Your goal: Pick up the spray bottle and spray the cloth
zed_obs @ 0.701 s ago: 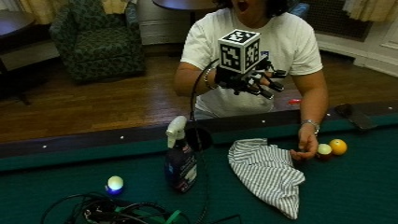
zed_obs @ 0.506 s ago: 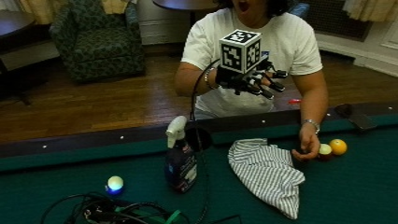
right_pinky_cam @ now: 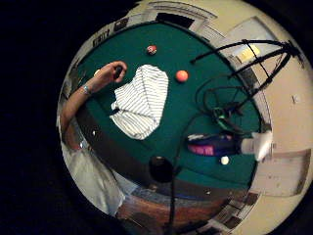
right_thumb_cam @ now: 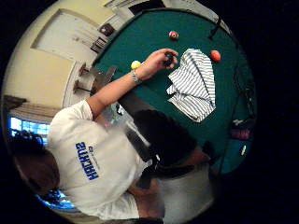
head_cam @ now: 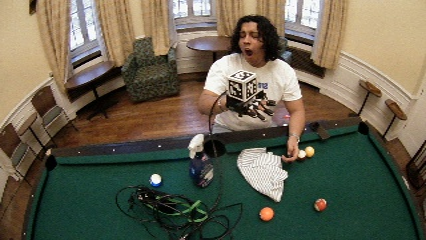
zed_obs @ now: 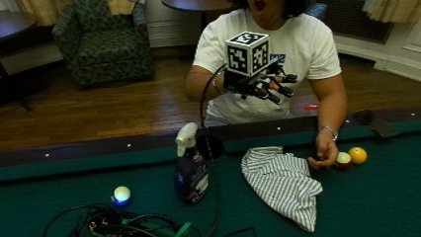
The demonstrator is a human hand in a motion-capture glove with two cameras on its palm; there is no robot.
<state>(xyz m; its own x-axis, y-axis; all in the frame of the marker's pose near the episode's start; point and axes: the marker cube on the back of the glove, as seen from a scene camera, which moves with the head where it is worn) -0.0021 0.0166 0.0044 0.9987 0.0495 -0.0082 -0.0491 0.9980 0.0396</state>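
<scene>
I see a room lit mostly by daylight from the windows (head_cam: 193, 10) behind the person, so the far wall is bright and the green surface (head_cam: 373, 190) looks rather dim. In the close outside view the picture is dark and grainy, and the spray bottle (zed_obs: 190, 168) appears soft, without sharp edges. The striped cloth (zed_obs: 283, 185) shows only weak shadows in its folds. Both palm views bend the surface strongly near their borders, and the nearby shirt (right_thumb_cam: 93, 158) is blurred.
</scene>
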